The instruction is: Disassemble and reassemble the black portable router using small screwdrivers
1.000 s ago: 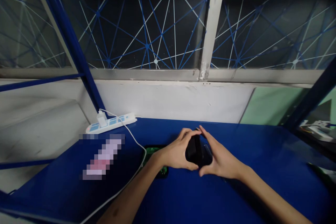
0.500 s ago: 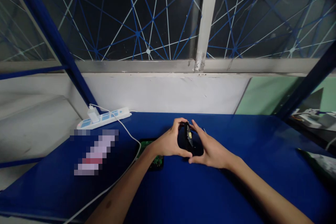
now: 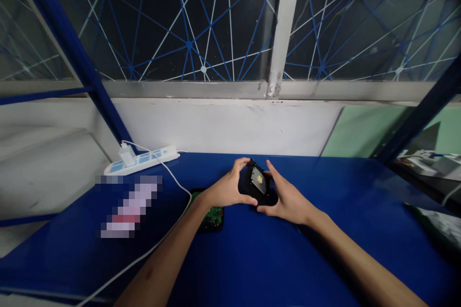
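Note:
A small black case [image 3: 249, 188] is between my two hands above the blue table. Its near face shows a grey metal plate [image 3: 255, 177] with a small yellowish patch in its middle. My left hand [image 3: 228, 189] curves round its left side, thumb below and fingers at the top. On the other side, my right hand [image 3: 288, 200] grips a dark part of it with thumb low and fingers raised. Whether that dark part is a separate cover, I cannot tell. Under my left forearm lies a black tray [image 3: 215, 230] with green, circuit-board-like contents, partly hidden.
A white power strip [image 3: 149, 160] with a plugged-in adapter stands at the back left. Its white cable [image 3: 175, 180] runs forward past my left arm. A pixelated pink item [image 3: 131, 208] lies left. A dark-edged bag [image 3: 437, 225] lies at the right edge.
The black case has turned and opened up, so its grey plate with the yellowish patch now faces me. Both hands keep their hold. The whole view has shifted slightly.

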Action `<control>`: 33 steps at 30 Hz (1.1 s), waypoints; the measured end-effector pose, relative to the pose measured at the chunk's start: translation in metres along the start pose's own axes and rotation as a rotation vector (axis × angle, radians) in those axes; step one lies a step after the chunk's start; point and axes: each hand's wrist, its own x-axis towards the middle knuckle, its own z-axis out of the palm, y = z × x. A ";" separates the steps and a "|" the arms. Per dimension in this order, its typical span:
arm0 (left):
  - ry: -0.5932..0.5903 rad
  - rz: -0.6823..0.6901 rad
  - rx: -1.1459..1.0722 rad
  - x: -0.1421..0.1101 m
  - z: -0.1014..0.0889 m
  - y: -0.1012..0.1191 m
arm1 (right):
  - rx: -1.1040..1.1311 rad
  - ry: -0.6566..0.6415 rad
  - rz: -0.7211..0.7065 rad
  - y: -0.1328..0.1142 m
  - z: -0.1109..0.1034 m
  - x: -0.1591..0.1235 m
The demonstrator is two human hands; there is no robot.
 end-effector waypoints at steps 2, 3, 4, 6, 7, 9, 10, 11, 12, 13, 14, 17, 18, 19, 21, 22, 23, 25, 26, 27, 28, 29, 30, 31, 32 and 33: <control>0.003 -0.014 0.016 0.001 -0.001 -0.003 | -0.033 0.026 0.019 0.000 0.002 0.001; 0.010 -0.022 0.029 0.001 -0.001 -0.005 | -0.053 0.039 0.027 0.000 0.003 0.001; 0.018 -0.030 0.045 0.002 -0.001 -0.007 | -0.075 0.050 0.034 0.000 0.003 0.002; 0.032 -0.047 0.080 0.002 -0.001 -0.010 | -0.122 0.070 0.043 0.000 0.004 0.002; 0.039 -0.055 0.096 0.003 -0.001 -0.011 | -0.144 0.079 0.041 0.000 0.004 0.002; 0.044 -0.072 0.120 0.003 0.000 -0.013 | -0.181 0.102 0.025 0.000 0.004 0.003; 0.045 -0.077 0.128 0.003 0.000 -0.014 | -0.193 0.112 0.012 0.000 0.003 0.003; 0.047 -0.078 0.134 0.002 -0.001 -0.015 | -0.200 0.120 0.000 0.000 0.003 0.003; 0.050 -0.076 0.139 0.002 -0.001 -0.015 | -0.203 0.125 -0.008 0.000 0.003 0.003; 0.050 -0.074 0.145 0.002 -0.001 -0.014 | -0.205 0.128 -0.013 0.000 0.002 0.004; 0.050 -0.073 0.153 0.002 -0.002 -0.014 | -0.207 0.127 -0.017 0.000 0.001 0.004; 0.043 -0.080 0.191 0.000 -0.003 -0.010 | -0.228 0.119 -0.039 0.000 -0.003 0.004; 0.034 -0.079 0.208 0.000 -0.002 -0.008 | -0.236 0.113 -0.059 0.000 -0.005 0.003; 0.018 -0.073 0.229 -0.001 -0.002 -0.006 | -0.240 0.104 -0.088 -0.001 -0.007 0.003; -0.039 -0.042 0.278 -0.003 0.000 -0.003 | -0.231 0.073 -0.158 -0.004 -0.011 0.002; -0.074 -0.020 0.308 -0.004 0.002 -0.002 | -0.220 0.052 -0.193 -0.005 -0.014 0.001; -0.105 0.003 0.338 -0.005 0.003 0.000 | -0.205 0.031 -0.220 -0.007 -0.016 0.000; -0.134 0.037 0.383 -0.007 0.004 0.003 | -0.165 -0.002 -0.238 -0.010 -0.019 -0.002; -0.127 0.040 0.392 -0.008 0.003 0.004 | -0.140 -0.007 -0.230 -0.011 -0.021 -0.004; -0.102 0.034 0.387 -0.009 0.000 0.007 | -0.115 -0.001 -0.211 -0.011 -0.022 -0.005; -0.071 0.019 0.370 -0.010 -0.003 0.009 | -0.096 0.017 -0.180 -0.010 -0.024 -0.005; -0.009 0.006 0.352 -0.011 -0.008 0.011 | -0.088 0.044 -0.138 -0.008 -0.025 -0.006; 0.050 -0.003 0.343 -0.013 -0.013 0.014 | -0.096 0.076 -0.087 -0.005 -0.026 -0.006; 0.106 -0.017 0.328 -0.015 -0.019 0.017 | -0.123 0.104 -0.035 -0.002 -0.026 -0.006; 0.148 -0.044 0.313 -0.017 -0.025 0.019 | -0.165 0.119 0.012 0.002 -0.026 -0.006; 0.184 -0.077 0.297 -0.019 -0.031 0.022 | -0.218 0.117 0.048 0.006 -0.026 -0.006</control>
